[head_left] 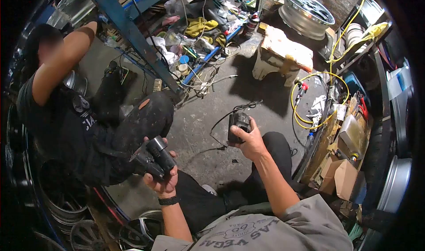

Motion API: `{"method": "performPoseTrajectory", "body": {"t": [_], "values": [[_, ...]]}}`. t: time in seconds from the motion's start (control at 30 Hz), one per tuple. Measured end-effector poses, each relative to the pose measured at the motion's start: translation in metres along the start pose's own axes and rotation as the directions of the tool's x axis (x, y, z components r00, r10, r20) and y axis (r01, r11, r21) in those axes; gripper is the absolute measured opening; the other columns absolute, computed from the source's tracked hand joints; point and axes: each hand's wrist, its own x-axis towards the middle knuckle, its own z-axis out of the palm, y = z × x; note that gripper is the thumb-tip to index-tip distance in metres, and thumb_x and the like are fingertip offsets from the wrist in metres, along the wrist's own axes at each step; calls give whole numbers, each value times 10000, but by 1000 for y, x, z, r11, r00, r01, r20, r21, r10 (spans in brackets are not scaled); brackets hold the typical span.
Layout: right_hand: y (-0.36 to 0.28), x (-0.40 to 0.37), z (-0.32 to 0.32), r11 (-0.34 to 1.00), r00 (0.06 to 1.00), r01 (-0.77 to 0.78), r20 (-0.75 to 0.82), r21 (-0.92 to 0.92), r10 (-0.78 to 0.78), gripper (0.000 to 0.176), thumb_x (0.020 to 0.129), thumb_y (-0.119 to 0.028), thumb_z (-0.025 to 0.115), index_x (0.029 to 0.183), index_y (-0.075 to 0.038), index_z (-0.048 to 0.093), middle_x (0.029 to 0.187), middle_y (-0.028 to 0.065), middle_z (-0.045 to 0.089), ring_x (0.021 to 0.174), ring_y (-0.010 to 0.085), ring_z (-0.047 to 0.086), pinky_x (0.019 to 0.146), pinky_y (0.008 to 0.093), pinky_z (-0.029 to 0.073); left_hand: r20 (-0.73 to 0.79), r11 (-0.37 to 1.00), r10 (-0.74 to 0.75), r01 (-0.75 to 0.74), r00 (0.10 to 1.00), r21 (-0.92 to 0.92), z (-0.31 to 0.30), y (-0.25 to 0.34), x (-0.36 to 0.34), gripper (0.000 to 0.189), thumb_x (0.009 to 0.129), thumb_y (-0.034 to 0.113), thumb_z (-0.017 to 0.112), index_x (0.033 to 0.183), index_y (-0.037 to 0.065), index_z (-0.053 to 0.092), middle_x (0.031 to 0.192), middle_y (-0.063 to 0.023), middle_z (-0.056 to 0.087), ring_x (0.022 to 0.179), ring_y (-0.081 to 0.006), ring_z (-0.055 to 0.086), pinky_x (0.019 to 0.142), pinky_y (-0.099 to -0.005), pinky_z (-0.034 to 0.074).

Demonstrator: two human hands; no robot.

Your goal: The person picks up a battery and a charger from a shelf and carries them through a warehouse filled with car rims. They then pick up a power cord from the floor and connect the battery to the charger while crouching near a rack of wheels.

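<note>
My left hand (161, 182) is wrapped round a black tool-like object (160, 153) with a thick cylindrical part; its exact kind does not show. Across from it, my right hand (250, 140) grips a black boxy block (239, 126), thumb on its near face. A thin black cord (213, 129) loops beside the block and hangs toward the floor. The two held things are apart, both raised above the floor between my knees.
A co-worker (84, 114) sits close on the left, one arm raised. Ahead stands a cluttered blue-framed shelf (155, 61). Right of it are a padded stool (283, 52), a wheel rim (305, 14), a coiled yellow hose (294, 111) and cardboard boxes (345, 178). More wheels (86, 235) lie at lower left.
</note>
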Motion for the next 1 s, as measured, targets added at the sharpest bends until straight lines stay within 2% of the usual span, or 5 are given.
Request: {"method": "performPoseTrajectory", "body": {"t": [0.17, 0.57, 0.67, 0.93, 1.0], "values": [[1, 7, -10, 968, 989, -147, 33, 203, 143, 464, 930, -419, 669, 1313, -242, 476, 1126, -20, 555, 963, 187, 571, 784, 525, 486, -20, 999, 3, -2, 1000, 48, 0, 0, -1, 1059, 762, 144, 806, 1573, 265, 137, 1580, -185, 203, 1282, -389, 443, 778, -439, 582], [34, 33, -42, 967, 996, -84, 33, 239, 79, 326, 973, -269, 577, 1283, -186, 525, 1161, 31, 574, 966, 206, 574, 766, 470, 519, -112, 998, 49, -44, 992, 52, 8, -5, 1, 1046, 720, 132, 817, 1554, 263, 198, 1543, -210, 265, 1213, -426, 495, 713, -433, 608], [42, 50, -45, 998, 957, -52, -285, 16, 55, 331, 925, -262, 637, 1226, -149, 561, 1127, 27, 580, 959, 200, 554, 755, 433, 505, -117, 998, 55, -51, 992, 43, 5, -4, -4, 1060, 712, 124, 821, 1554, 277, 194, 1550, -192, 254, 1228, -421, 477, 716, -428, 600], [126, 157, -118, 980, 752, -101, -632, 170, 188, 284, 821, -250, 753, 1011, -88, 618, 955, 65, 604, 763, 199, 579, 635, 330, 453, -82, 997, 71, -70, 994, 23, 15, -6, -11, 1136, 704, 112, 844, 1565, 304, 127, 1554, -196, 236, 1246, -424, 448, 731, -452, 606], [138, 157, -128, 981, 664, -172, -725, 86, 180, 363, 824, -232, 749, 1113, -56, 617, 1011, 118, 636, 744, 205, 609, 609, 315, 461, -47, 995, 72, -69, 996, 66, 15, -3, -15, 1127, 710, 125, 821, 1570, 281, 110, 1564, -172, 207, 1257, -387, 446, 699, -403, 603]]}}
